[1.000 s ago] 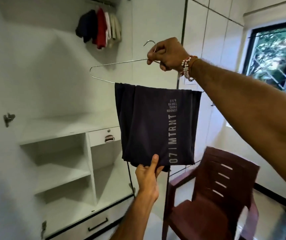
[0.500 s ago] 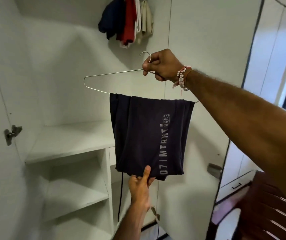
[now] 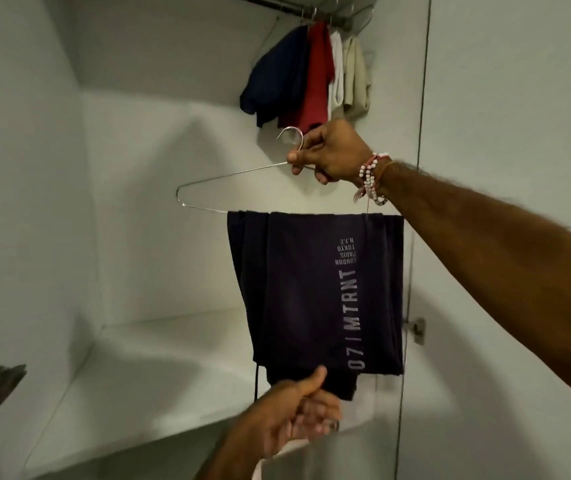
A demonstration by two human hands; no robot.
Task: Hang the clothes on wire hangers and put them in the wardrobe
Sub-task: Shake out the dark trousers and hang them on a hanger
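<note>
My right hand (image 3: 329, 154) grips a wire hanger (image 3: 228, 174) just below its hook, inside the open wardrobe. A dark navy folded garment (image 3: 297, 289) with grey "07 | MTRNT" print is draped over the hanger's bottom bar and bunched toward its right end. A thin drawstring (image 3: 256, 382) dangles from its lower left. My left hand (image 3: 294, 414) is blurred just under the hem, thumb up against the cloth and fingers loosely curled below it, gripping nothing. The hanger's hook sits below the hanging rod (image 3: 277, 3) at the top.
Several hung clothes (image 3: 311, 74), navy, red, white and beige, are bunched at the rod's right end. A white shelf (image 3: 159, 358) runs below the garment. A door hinge (image 3: 0, 382) juts out at the left, and another hinge (image 3: 417, 329) sits on the right panel.
The view has moved closer and upward into the wardrobe, bringing the rod into sight. My left hand has let go of the hem it was pinching and dropped slightly. My right hand still holds the hanger.
</note>
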